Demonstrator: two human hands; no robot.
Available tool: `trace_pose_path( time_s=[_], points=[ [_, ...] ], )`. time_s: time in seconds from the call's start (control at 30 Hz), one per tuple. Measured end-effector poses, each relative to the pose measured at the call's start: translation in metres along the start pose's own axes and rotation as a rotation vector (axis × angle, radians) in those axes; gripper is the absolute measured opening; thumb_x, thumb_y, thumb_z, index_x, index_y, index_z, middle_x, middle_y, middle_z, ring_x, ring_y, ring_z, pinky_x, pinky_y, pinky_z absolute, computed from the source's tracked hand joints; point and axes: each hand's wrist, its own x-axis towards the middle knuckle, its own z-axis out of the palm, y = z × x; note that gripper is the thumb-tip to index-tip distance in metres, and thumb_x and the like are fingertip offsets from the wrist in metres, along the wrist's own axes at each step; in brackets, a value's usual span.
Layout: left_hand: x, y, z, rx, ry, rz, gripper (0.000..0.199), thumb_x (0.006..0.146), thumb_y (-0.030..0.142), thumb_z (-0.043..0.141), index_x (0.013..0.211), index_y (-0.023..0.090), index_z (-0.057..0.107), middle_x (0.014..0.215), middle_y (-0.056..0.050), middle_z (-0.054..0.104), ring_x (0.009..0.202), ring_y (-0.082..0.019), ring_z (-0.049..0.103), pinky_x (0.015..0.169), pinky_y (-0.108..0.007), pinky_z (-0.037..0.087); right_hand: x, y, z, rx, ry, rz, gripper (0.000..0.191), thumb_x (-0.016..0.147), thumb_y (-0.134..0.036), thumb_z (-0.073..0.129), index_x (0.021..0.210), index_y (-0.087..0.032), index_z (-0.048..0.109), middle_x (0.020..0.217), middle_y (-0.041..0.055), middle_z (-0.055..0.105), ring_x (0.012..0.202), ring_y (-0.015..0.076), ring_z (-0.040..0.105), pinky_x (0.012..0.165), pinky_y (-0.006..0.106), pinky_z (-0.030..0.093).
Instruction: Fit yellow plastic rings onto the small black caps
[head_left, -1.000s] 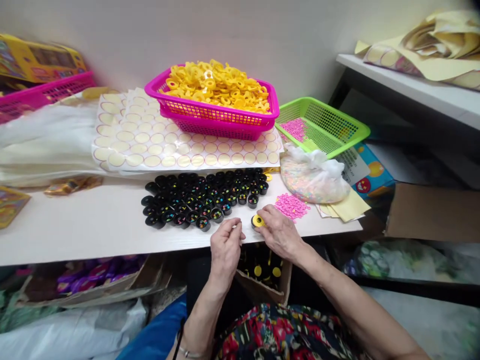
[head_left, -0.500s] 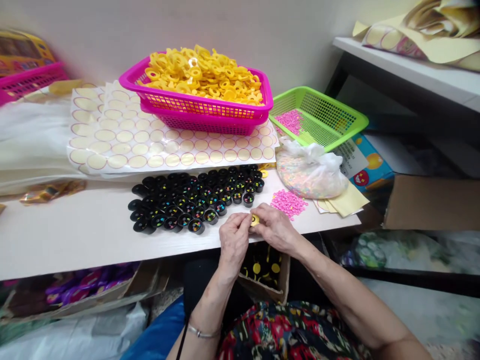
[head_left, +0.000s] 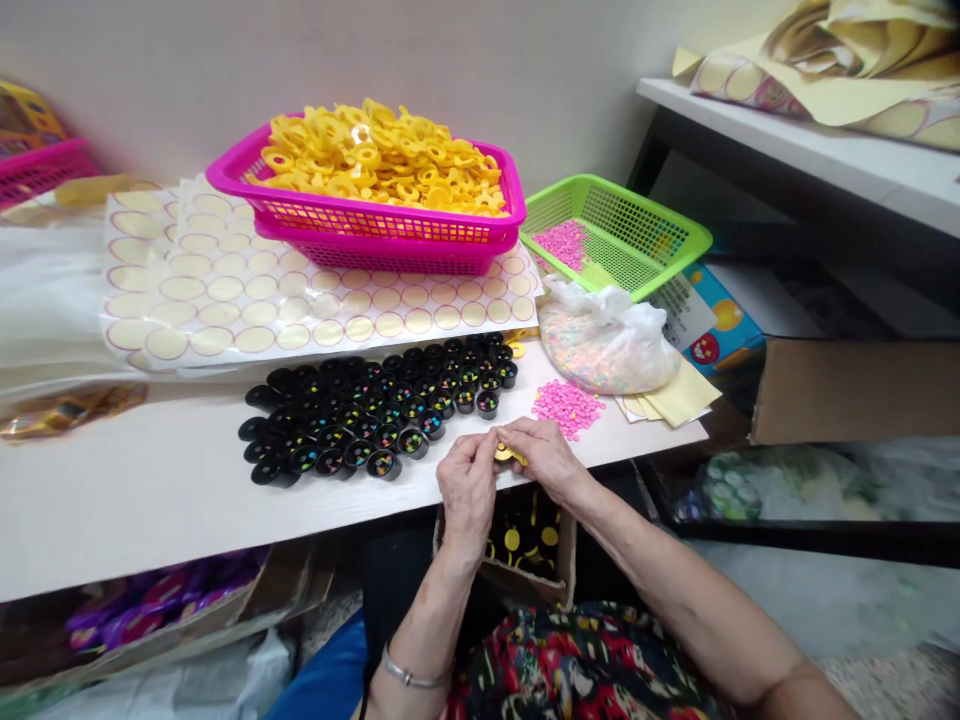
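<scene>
Yellow ring [head_left: 503, 453], above the box [head_left: 529, 588], is pinched between left hand [head_left: 466, 485] and right hand [head_left: 546, 456], fingers narrowed; seemingly being fitted, it calls next for even pressure.

A dark floral-print top [head_left: 577, 665], patterned in red, cream and green, is worn. Beside the top, a slim, silver-coloured bangle [head_left: 412, 678] is worn round the left forearm [head_left: 431, 620], which is otherwise bared.
</scene>
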Motion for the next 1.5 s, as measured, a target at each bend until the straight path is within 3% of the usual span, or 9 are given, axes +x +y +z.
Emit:
trace_pose_path(
  time_s=[0.23,0.43,0.6,0.73,0.9,1.13,1.33,1.5],
  points=[
    [0.004,-0.011,0.003,0.069,0.043,0.031,0.024,0.074,0.038,0.056,0.067,0.016,0.064,0.064,-0.002,0.059,0.058,-0.012,0.053,0.05,-0.021,0.039,0.003,0.007,0.007,0.041,0.075,0.056,0.024,0.07,-0.037,0.056,0.071,-0.013,0.06,0.051,-0.0025,0.052,0.036,0.0055,0.042,0.032,0.016,0.029],
    [0.004,-0.001,0.002,-0.043,-0.013,0.013,0.022,0.071,0.036,0.057,0.074,0.015,0.065,0.055,0.0,0.056,0.051,-0.011,0.049,0.045,-0.02,0.036,-0.001,0.001,0.011,0.049,0.074,0.06,0.023,0.069,-0.034,0.054,0.072,-0.012,0.062,0.043,-0.004,0.049,0.032,0.0055,0.04,0.03,0.016,0.027],
    [0.004,0.004,-0.006,-0.219,-0.178,-0.077,0.036,0.069,0.038,0.059,0.091,0.011,0.065,0.045,0.006,0.045,0.039,-0.006,0.037,0.038,-0.018,0.029,-0.002,-0.005,0.012,0.025,0.086,0.039,0.021,0.069,-0.03,0.055,0.076,-0.012,0.062,0.043,-0.004,0.05,0.031,0.0057,0.041,0.029,0.015,0.027],
    [0.008,0.001,-0.016,-0.275,-0.297,-0.093,0.045,0.062,0.039,0.066,0.095,0.009,0.063,0.053,0.003,0.053,0.041,-0.006,0.042,0.04,-0.017,0.034,-0.003,-0.004,0.016,0.004,0.121,0.026,0.017,0.069,-0.028,0.056,0.07,-0.012,0.06,0.042,-0.004,0.05,0.031,0.0056,0.042,0.028,0.014,0.027],
    [0.012,0.0,-0.013,-0.124,-0.239,-0.125,0.043,0.065,0.05,0.061,0.077,0.009,0.065,0.038,0.006,0.043,0.033,-0.006,0.038,0.035,-0.018,0.031,-0.009,-0.003,0.017,0.027,0.148,0.015,0.027,0.076,-0.036,0.054,0.062,-0.013,0.055,0.041,-0.0037,0.049,0.032,0.0055,0.042,0.029,0.014,0.03],
    [0.011,-0.006,-0.004,-0.038,-0.179,-0.091,0.034,0.066,0.046,0.059,0.064,0.012,0.06,0.038,0.005,0.043,0.034,-0.008,0.039,0.036,-0.019,0.034,-0.013,-0.002,0.017,0.049,0.178,0.03,0.027,0.077,-0.034,0.056,0.059,-0.013,0.052,0.038,-0.0044,0.046,0.031,0.0055,0.041,0.028,0.014,0.028],
    [0.0,0.0,-0.001,-0.085,-0.148,-0.045,0.032,0.068,0.044,0.057,0.07,0.012,0.061,0.041,0.006,0.042,0.036,-0.007,0.039,0.035,-0.018,0.033,-0.011,-0.004,0.012,0.024,0.098,0.041,0.024,0.075,-0.033,0.058,0.063,-0.013,0.053,0.041,-0.0042,0.048,0.031,0.0055,0.042,0.028,0.014,0.027],
    [-0.001,0.003,-0.012,-0.12,-0.248,-0.038,0.044,0.068,0.051,0.058,0.082,0.01,0.063,0.04,0.006,0.043,0.037,-0.007,0.04,0.038,-0.019,0.035,-0.013,-0.006,0.005,0.022,0.076,-0.012,0.033,0.078,-0.043,0.052,0.063,-0.014,0.05,0.046,-0.0025,0.05,0.034,0.0068,0.045,0.03,0.016,0.033]
  ],
)
